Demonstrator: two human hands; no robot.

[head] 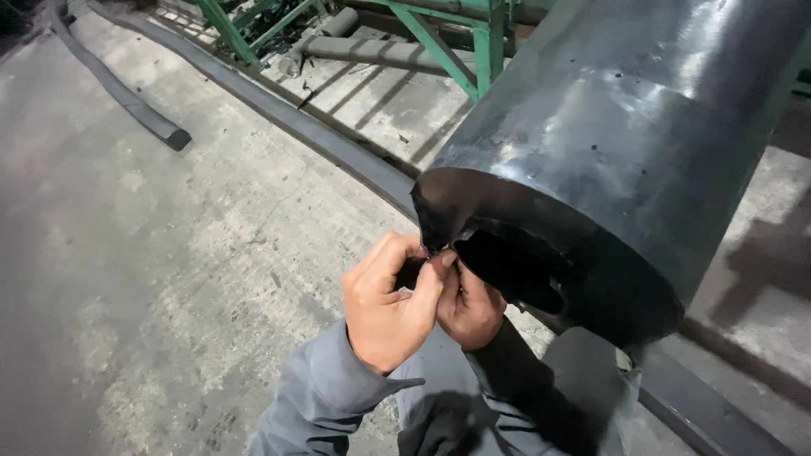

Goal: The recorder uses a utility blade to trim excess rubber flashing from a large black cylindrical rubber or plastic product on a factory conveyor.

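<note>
Grey sleeves nearest, rising from the bottom edge toward both hands. Left hand curled into a loose fist, fingers bent together and pinched with the thumb on the torn lip of the black foam tube. Right hand just behind and touching the left, fingers likewise closed on the same ragged edge, partly hidden by the left hand, so the exact grip hard to make out. Directly above the fingertips, the jagged flap of the tube's cut end, peeled forward and pointed down toward the pinch. To the right of the fingers, the dark hollow mouth of the tube, thick-walled, glossy outside, speckled with small pits; from there slanting up and away to the top right corner. Below and to the left of the fingers, bare concrete floor, stained and worn. Beyond the fingers, a long dark strip lying on the floor, running diagonally behind the tube. Farther left, well apart, a second dark strip with a blunt end. Farthest off, above the fingers, a green metal frame with slanted braces and grey pipes lying under it.
</note>
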